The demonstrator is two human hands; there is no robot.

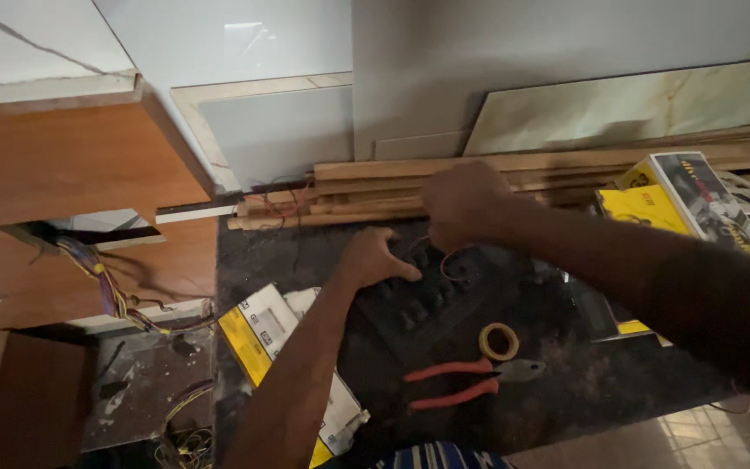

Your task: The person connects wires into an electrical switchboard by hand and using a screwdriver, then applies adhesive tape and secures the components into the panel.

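- Head view: left hand (373, 259) rests flat, fingers spread narrow, on the near-left edge of a dark switch plate (423, 300) lying on the dark stone floor (601, 391), at scene centre.
- Right hand (462, 204) is raised over the far edge of the plate, closed in a fist; a thin red wire (453, 260) loops just below it. Cannot tell for certain whether the fingers pinch that wire.
- Judgement: good practice is to keep the left palm pressing the plate steady while the right pulls the wire straight, not sideways, avoiding strain at the terminal.
- Red-handled pliers (470, 382) and 1 roll of yellow tape (498, 340) lie near, right of the left forearm.
- Yellow-and-white box (258, 334) lies near left; another box (679, 195) far right.
- Wooden strips (366, 187) stack along the far wall; tile slabs lean behind.
- Wooden panel (62, 174) at left has a cutout with multicoloured wires (101, 278) hanging out.
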